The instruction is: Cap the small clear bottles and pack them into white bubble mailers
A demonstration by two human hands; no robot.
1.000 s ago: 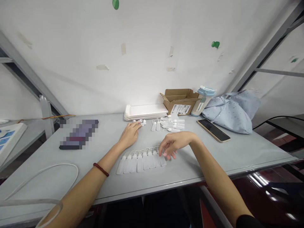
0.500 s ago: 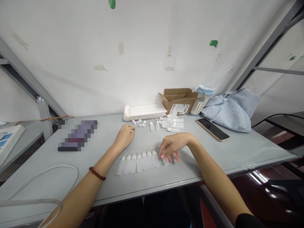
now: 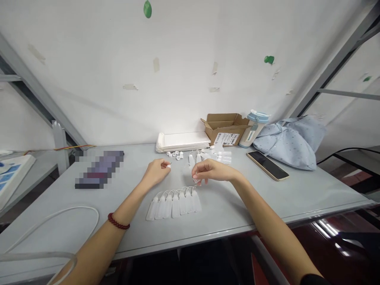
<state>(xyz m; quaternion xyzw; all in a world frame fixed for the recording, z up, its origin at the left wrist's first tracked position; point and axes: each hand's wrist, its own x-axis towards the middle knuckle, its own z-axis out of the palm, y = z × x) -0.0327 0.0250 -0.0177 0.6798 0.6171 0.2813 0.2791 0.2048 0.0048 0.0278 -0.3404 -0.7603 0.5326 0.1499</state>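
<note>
My left hand (image 3: 156, 171) is pinched closed on a small white cap (image 3: 169, 166), a thin dark tip showing beside the fingertips. My right hand (image 3: 208, 171) is closed around a small translucent white bottle (image 3: 196, 180), mostly hidden by the fingers. Below both hands, several translucent squeeze bottles (image 3: 175, 208) with looped white straps at their tops lie side by side in a row. Behind my right hand is a loose pile of similar bottles (image 3: 225, 157). Several loose white caps (image 3: 177, 154) sit just beyond my left hand.
At the back stand a stack of white envelopes (image 3: 184, 140), an open cardboard box (image 3: 227, 134) and a blue-lidded cup (image 3: 251, 130). To the right lie a phone (image 3: 268, 166) and a light blue cloth bag (image 3: 291, 142). A blurred purple object (image 3: 102, 168) and a cable (image 3: 68, 208) are at left.
My right hand has moved up and left, taking the bottle from the right end of the row. My left hand stays in nearly the same spot, its fingertips now showing the cap.
</note>
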